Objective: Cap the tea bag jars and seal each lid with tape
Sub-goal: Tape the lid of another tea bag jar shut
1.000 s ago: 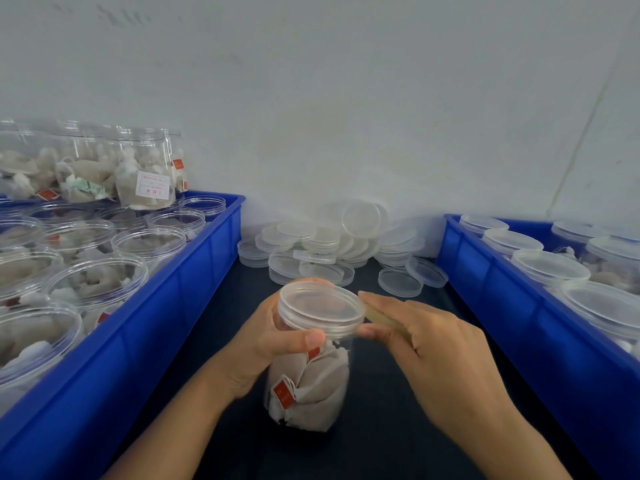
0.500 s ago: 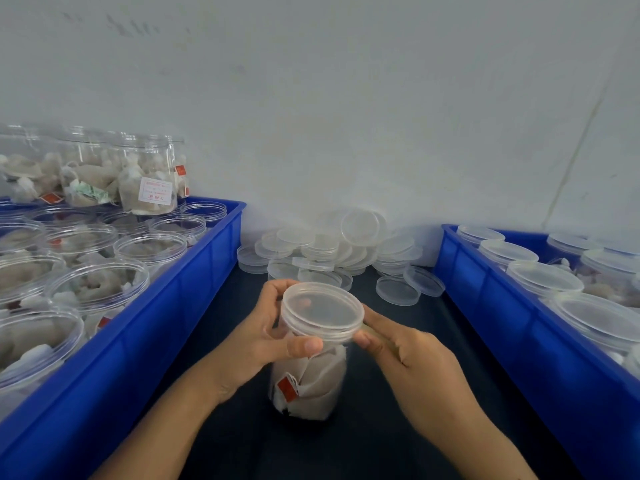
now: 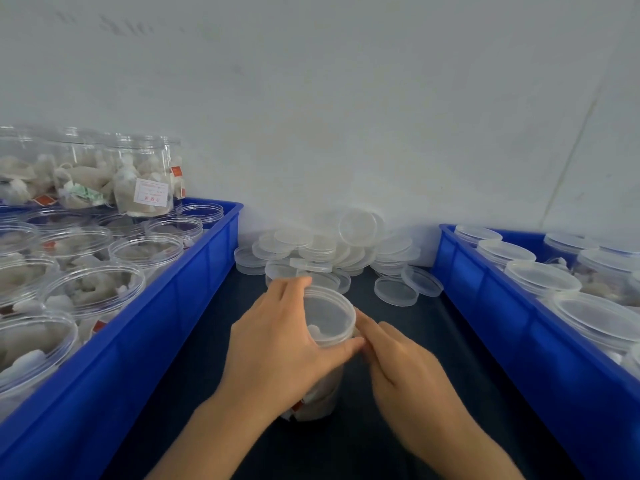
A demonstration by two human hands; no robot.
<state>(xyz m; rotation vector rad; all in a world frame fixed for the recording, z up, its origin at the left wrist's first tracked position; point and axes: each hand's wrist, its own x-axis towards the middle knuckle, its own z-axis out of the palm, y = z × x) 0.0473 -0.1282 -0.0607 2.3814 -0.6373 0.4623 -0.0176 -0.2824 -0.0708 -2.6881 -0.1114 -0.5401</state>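
Note:
A clear tea bag jar (image 3: pixel 322 400) stands on the dark table between two bins, with a clear lid (image 3: pixel 329 317) on its mouth. My left hand (image 3: pixel 277 348) grips the lid and the jar's top from the left, with the thumb lying along the near rim. From the right, my right hand (image 3: pixel 408 372) presses its fingertips against the near right side of the lid, next to my left thumb. I cannot make out any tape in this blurred frame. White tea bags with red tags show through the jar wall.
The blue bin on the left (image 3: pixel 194 271) holds several uncapped jars (image 3: pixel 93 289), and more jars are stacked behind (image 3: pixel 138 181). A blue bin on the right (image 3: pixel 502 323) holds capped jars (image 3: pixel 540 277). Loose lids (image 3: pixel 329 251) are piled against the wall.
My left hand has slid further over the lid and its thumb has moved along the near rim. My right hand's fingertips have come round to the near side. The strip seen earlier no longer shows.

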